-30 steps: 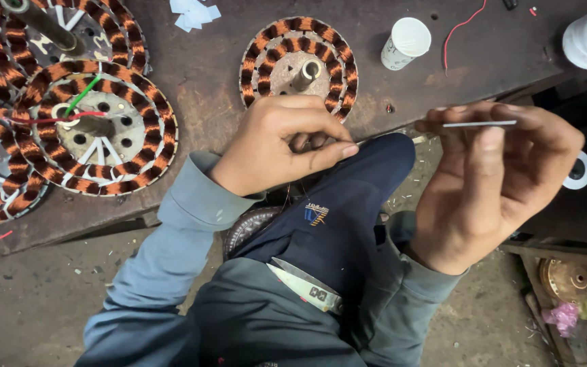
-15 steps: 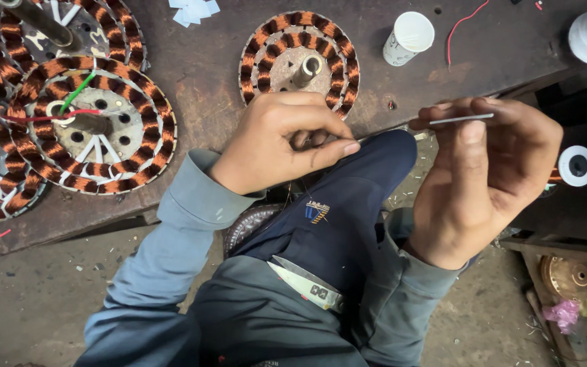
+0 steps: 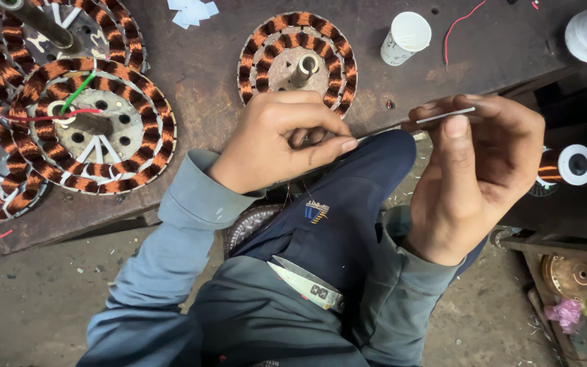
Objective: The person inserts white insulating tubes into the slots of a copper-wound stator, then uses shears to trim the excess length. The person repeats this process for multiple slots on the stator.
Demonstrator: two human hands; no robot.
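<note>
A thin, pale, straight sleeve (image 3: 445, 116) lies level at right of centre in the frame, pinched between thumb and fingers of the right hand (image 3: 480, 170). The left hand (image 3: 276, 139) is curled closed at centre, fingertips pressed together at the surface (image 3: 198, 75) edge, just below a copper-wound coil ring (image 3: 297, 58).

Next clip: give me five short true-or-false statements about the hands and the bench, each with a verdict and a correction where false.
1. The right hand holds a thin white tube. True.
2. The left hand rests on the big wound stator. False: it is by the knee, pinching the thin strand that runs to the tube.
3. A white paper cup stands on the bench. True.
4. The small stator has blue windings. False: they are copper-orange.
5. A red wire crosses the big wound stator. True.
</note>
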